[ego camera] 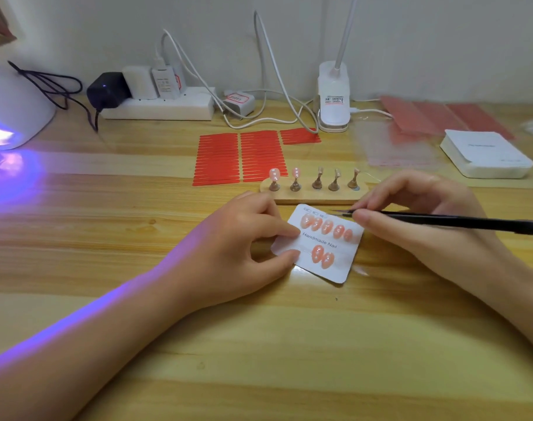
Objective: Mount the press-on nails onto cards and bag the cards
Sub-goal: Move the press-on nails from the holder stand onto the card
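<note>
White "Handmade Nail" card (344,256) flat on pale wooden desk (259,344), just before wooden nail stand (312,194). Seven glossy pink press-on nails (326,226) on card: five upper row, two lower. Left hand (244,241) fingertips press card's left edge, grip loosely spread. Right hand (417,214) pinches black tweezers (441,221), tips at card's top edge.

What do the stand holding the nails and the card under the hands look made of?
Stand: apparently light unfinished wood, matte with a pale grain tone, and brassy, metal-looking pegs. Card: seemingly white printed cardstock, thin and flat; its glossy sheen may be a coating or film.
</note>
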Demonstrator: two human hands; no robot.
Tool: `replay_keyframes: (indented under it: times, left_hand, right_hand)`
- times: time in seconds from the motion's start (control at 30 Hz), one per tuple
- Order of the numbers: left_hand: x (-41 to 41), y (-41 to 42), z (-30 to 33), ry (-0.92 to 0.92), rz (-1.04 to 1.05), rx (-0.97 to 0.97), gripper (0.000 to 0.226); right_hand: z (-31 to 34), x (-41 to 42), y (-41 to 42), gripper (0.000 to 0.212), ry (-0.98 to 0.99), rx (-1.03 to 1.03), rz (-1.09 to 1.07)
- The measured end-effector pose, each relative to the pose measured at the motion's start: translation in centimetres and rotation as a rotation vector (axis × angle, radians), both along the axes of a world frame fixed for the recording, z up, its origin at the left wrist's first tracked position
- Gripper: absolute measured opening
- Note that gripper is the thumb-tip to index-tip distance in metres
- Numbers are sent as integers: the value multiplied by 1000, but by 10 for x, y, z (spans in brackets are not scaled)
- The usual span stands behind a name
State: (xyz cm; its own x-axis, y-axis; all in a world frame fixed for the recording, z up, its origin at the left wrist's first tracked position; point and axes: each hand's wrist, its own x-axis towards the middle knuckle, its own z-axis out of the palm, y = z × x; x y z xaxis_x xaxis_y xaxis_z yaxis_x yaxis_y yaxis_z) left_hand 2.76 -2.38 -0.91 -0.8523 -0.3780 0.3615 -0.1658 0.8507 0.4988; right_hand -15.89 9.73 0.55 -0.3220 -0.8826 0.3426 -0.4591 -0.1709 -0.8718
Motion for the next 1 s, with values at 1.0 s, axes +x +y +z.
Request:
replay_keyframes:
  times: [1.0]
  left_hand:
    - [-8,22,3,-25,106,-224,33]
  right_hand:
    - [-9,1,19,13,-88,86,125]
